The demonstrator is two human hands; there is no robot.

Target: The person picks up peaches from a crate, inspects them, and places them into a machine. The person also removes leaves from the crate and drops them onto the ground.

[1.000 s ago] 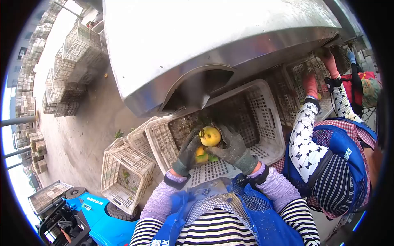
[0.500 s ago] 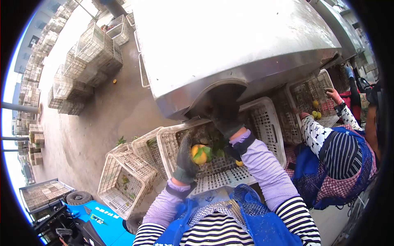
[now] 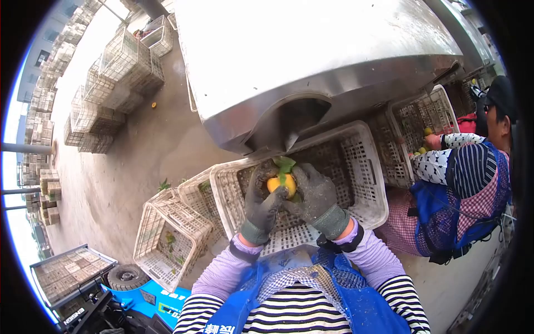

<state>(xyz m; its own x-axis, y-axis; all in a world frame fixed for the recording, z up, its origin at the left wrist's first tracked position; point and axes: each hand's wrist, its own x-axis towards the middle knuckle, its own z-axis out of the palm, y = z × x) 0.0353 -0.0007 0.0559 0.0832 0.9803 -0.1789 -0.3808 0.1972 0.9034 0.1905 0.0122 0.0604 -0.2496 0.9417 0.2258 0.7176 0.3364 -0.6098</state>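
Both hands wear dark, dirty gloves and meet over a pale plastic crate (image 3: 371, 173). My left hand (image 3: 261, 206) holds an orange fruit (image 3: 282, 182) from its left side, thumb across its lower part. My right hand (image 3: 317, 196) closes in from the right, its fingers at the fruit and at the green leaves (image 3: 285, 163) on top. Whether the right fingers grip leaf or fruit is hard to make out. Just beyond the hands, a dark round-topped opening (image 3: 295, 118) shows in the metal machine (image 3: 322, 44).
Two more crates (image 3: 172, 239) (image 3: 194, 192) stand at the left, with leaves in the nearer one. A co-worker (image 3: 467, 183) leans over another crate (image 3: 423, 114) at the right. Stacked crates (image 3: 119, 67) and a blue vehicle (image 3: 144, 298) are further left.
My right hand has come back from the machine opening to the fruit. My left hand has lifted the fruit upward in view. The co-worker's hands have moved lower over their crate.
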